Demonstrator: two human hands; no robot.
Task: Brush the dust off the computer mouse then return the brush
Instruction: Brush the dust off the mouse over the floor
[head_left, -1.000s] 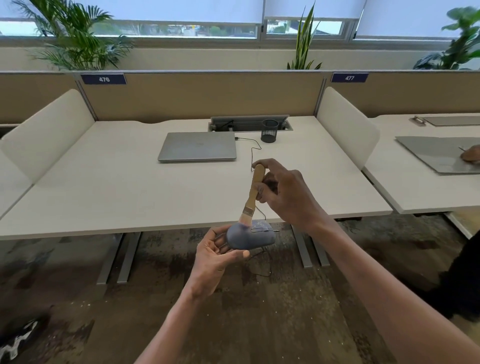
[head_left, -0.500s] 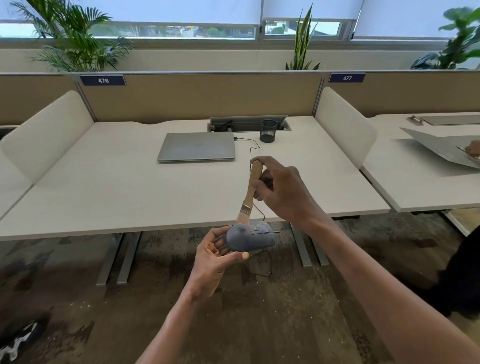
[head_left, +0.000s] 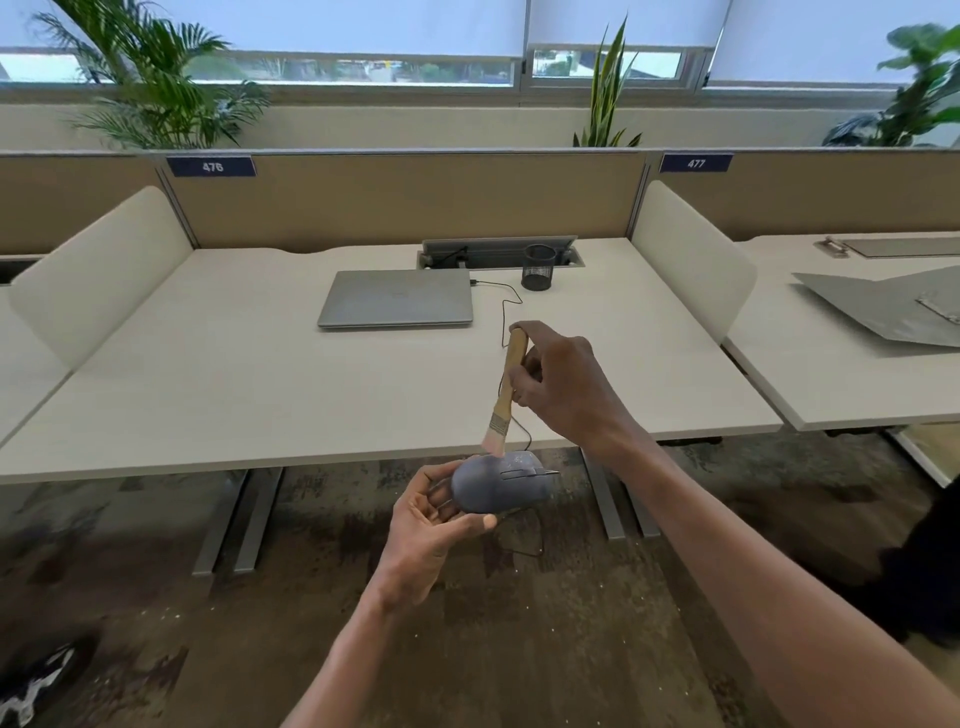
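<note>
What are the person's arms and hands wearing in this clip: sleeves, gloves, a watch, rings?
Nothing visible: the left hand and right hand are bare, without gloves. Both forearms show uncovered to the frame edge, with no sleeve, watch or wristband. No rings can be made out.

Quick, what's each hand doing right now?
Left hand: closed around the computer mouse.
Right hand: closed on the brush, bristles at the mouse.

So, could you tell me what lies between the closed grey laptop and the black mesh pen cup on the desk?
In the head view, only a thin black cable crosses the bare white desk between the laptop and the cup.
</note>
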